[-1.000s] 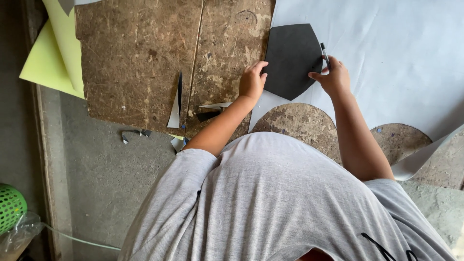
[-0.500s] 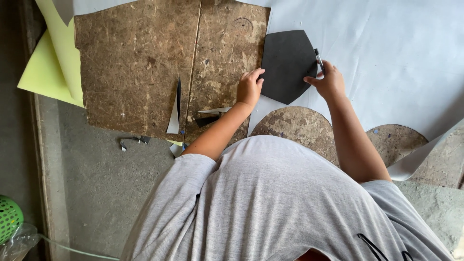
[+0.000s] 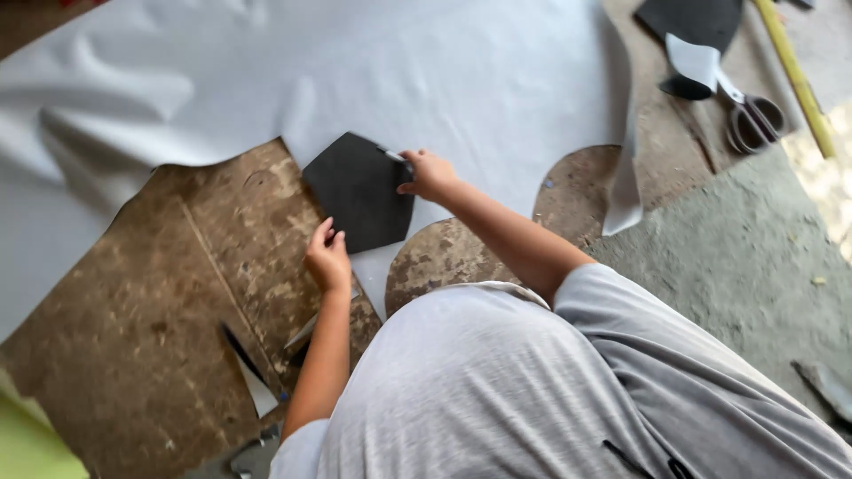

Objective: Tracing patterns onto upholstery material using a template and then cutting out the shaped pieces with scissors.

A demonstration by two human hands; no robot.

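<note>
The view has swung round, yet the left hand still presses the black pentagon flat on the white sheet while the right hand stays closed around a small knife at its upper edge.

No pkgs, labels, signs or screens visible.

Both arms stretch forward from the grey-sleeved shoulders, bare below the sleeves. The left hand lies palm down, fingers pressed flat and pointing ahead. The right hand sits farther out, fingers curled into a closed grip, wrist bent slightly inward.
</note>
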